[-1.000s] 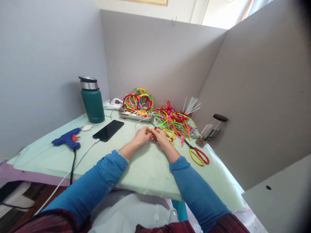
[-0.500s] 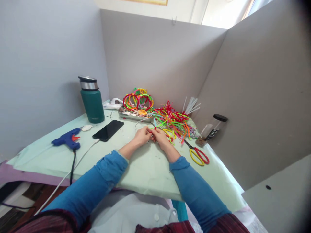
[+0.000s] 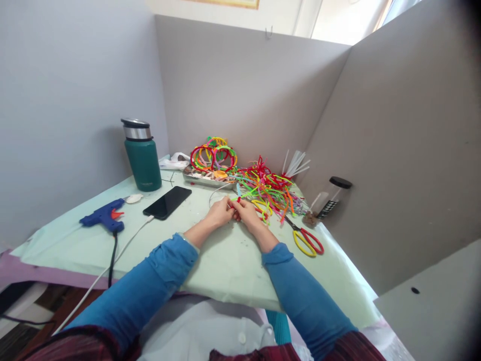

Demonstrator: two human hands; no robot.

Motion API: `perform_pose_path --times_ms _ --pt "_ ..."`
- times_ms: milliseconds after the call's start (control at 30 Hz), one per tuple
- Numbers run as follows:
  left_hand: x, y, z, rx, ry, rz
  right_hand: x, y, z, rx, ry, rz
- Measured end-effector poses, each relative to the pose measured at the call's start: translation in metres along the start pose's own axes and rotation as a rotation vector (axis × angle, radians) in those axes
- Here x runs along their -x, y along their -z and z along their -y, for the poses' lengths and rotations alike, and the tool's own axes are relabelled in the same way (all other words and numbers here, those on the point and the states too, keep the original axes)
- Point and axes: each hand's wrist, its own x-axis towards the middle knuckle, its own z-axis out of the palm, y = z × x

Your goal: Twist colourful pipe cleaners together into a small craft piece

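Note:
My left hand (image 3: 220,212) and my right hand (image 3: 246,213) meet fingertip to fingertip over the middle of the table. Between them they pinch a small piece of red pipe cleaner (image 3: 239,199); most of it is hidden by the fingers. Both hands are closed. Just beyond the fingertips lies a tangled heap of coloured pipe cleaners (image 3: 268,183). A yellow pipe cleaner loop (image 3: 262,206) rests close beside my right hand. Farther right, scissors (image 3: 305,240) with one yellow and one red handle lie on the table.
At the left stand a green bottle (image 3: 143,164), a phone (image 3: 167,202) on a white cable, and a blue glue gun (image 3: 103,215). Pipe cleaner rings (image 3: 214,155) rest on a metal tray (image 3: 210,181) at the back. A clear jar (image 3: 332,198) and white glue sticks (image 3: 296,164) are at the right.
My fingers have shifted slightly around the red pipe cleaner, with my fingertips a little closer together. Everything else stays in place.

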Motion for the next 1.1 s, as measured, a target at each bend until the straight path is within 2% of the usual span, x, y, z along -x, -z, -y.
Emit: perform_pose_path --times_ms 233,800,1100 --pt "-0.0003 -0.0005 0.0013 0.007 0.0 0.01 0.0007 -0.0005 0.0018 0.015 0.006 0.001" --pt "-0.0016 -0.0009 0.0006 0.01 -0.019 -0.086 -0.0005 0.0011 -0.0009 -0.024 -0.016 0.004" --pt "-0.0012 0.0 -0.0016 -0.014 -0.007 -0.085 -0.0028 0.0018 -0.0042 -0.031 -0.023 0.016"
